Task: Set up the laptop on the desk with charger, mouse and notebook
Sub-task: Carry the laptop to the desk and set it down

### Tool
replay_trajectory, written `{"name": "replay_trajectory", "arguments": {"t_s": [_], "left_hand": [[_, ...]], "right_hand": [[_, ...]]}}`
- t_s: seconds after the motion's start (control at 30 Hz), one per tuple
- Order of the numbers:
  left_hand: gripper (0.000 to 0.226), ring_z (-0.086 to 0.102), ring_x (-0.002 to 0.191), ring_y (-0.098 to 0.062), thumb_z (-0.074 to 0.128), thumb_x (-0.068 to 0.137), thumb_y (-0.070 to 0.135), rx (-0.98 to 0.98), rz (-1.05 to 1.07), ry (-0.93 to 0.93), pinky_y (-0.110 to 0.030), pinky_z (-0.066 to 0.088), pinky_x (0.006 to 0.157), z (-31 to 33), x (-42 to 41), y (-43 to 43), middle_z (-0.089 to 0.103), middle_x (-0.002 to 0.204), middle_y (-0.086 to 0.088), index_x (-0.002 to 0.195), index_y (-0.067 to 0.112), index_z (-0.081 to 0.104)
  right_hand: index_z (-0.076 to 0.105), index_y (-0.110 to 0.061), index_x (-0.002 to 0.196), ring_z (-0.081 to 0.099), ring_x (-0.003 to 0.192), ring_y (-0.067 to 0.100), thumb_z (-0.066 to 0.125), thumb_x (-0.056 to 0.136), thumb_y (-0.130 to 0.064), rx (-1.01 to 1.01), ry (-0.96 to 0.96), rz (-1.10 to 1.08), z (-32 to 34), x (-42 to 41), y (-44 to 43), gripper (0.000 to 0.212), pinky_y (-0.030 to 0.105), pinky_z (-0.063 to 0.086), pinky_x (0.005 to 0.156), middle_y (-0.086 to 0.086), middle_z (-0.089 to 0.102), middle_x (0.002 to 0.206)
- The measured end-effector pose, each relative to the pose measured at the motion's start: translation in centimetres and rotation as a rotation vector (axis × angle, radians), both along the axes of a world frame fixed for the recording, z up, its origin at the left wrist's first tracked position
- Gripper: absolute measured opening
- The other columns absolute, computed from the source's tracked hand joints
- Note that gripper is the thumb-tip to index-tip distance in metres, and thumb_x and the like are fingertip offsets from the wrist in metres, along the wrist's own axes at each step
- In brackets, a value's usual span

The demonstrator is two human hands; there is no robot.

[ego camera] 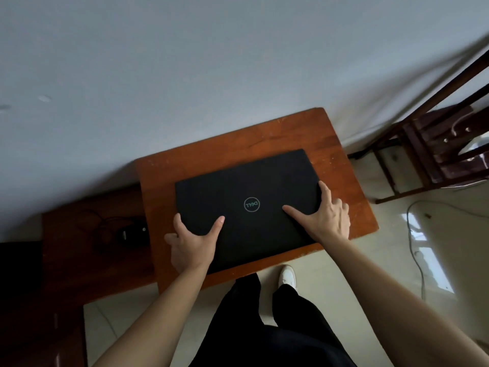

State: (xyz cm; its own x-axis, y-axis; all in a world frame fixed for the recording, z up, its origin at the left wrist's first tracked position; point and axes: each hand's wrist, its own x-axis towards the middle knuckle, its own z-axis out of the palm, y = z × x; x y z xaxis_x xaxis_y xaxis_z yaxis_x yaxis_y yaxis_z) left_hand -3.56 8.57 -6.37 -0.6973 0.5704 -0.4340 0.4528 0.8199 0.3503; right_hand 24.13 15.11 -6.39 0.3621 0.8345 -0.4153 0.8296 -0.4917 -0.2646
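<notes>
A closed black laptop (248,192) with a round logo lies flat on a small brown wooden desk (238,147). My left hand (191,243) grips its near left corner, thumb on the lid and fingers curled around the left edge. My right hand (324,217) grips the near right edge, thumb and forefinger spread over the lid. A black charger brick with a tangled cable (131,233) rests on a lower dark wooden surface (79,260) to the left of the desk. No mouse or notebook shows.
A dark wooden chair (447,152) stands at the right by the grey wall. A thin pale cable (414,242) runs over the tiled floor at the right. My legs and a white shoe (287,276) are just in front of the desk.
</notes>
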Motion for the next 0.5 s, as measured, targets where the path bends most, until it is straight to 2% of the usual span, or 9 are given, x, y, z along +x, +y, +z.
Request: {"name": "replay_trajectory", "arguments": {"t_s": [0.17, 0.3, 0.5], "left_hand": [[0.112, 0.063, 0.093, -0.033, 0.050, 0.050, 0.099, 0.123, -0.160, 0.058, -0.034, 0.044, 0.064, 1.0, 0.2, 1.5, 0.046, 0.121, -0.009, 0.138, 0.031, 0.032], [0.107, 0.063, 0.088, -0.030, 0.049, 0.053, 0.098, 0.192, -0.335, 0.052, -0.030, 0.046, 0.059, 1.7, 2.7, 3.6, 0.047, 0.119, -0.009, 0.136, 0.031, 0.034], [0.105, 0.061, 0.087, -0.028, 0.047, 0.056, 0.098, 0.309, -0.585, -0.013, -0.029, 0.045, 0.054, 2.9, 11.5, 5.8, 0.048, 0.118, -0.010, 0.135, 0.031, 0.033]], "right_hand": [[0.015, -0.038, 0.151, 0.055, 0.123, 0.032, 0.047, 0.039, -0.106, 0.060, 0.054, -0.205, 0.6, 0.7, -3.0, 0.134, 0.046, 0.044, 0.103, 0.010, 0.057, 0.130], [0.016, -0.034, 0.153, 0.057, 0.123, 0.029, 0.042, 0.041, -0.108, 0.108, 0.013, -0.348, 2.0, 3.5, -5.6, 0.136, 0.046, 0.048, 0.098, 0.006, 0.054, 0.134], [0.021, -0.039, 0.147, 0.061, 0.113, 0.025, 0.040, 0.043, -0.109, 0.271, -0.100, -0.594, 5.3, 10.5, -10.4, 0.126, 0.044, 0.049, 0.093, 0.002, 0.059, 0.121]]}}
